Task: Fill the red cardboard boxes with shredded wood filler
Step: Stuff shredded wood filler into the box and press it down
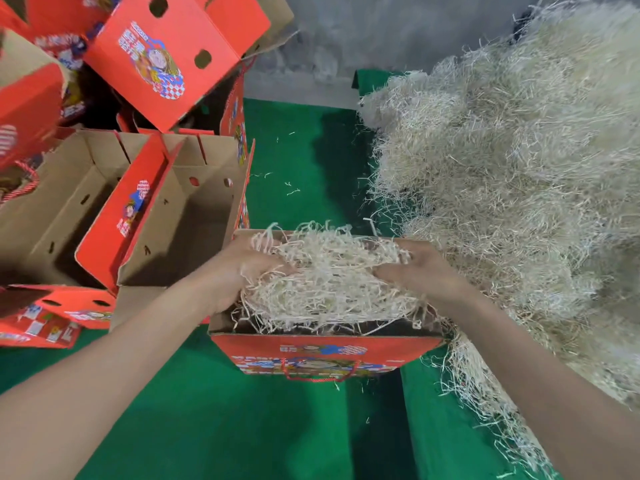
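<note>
An open red cardboard box with a rope handle stands on the green surface in front of me. A wad of pale shredded wood filler sits in its open top, rising above the rim. My left hand grips the wad's left side, fingers curled into the strands. On the right side, my right hand presses against the wad with its fingers partly buried. A big heap of the same filler lies to the right, touching the box's right edge.
Several more red boxes stand at the left; two open ones show bare brown insides, and others are stacked tilted behind them. The green cover has loose strands on it. A grey wall runs behind.
</note>
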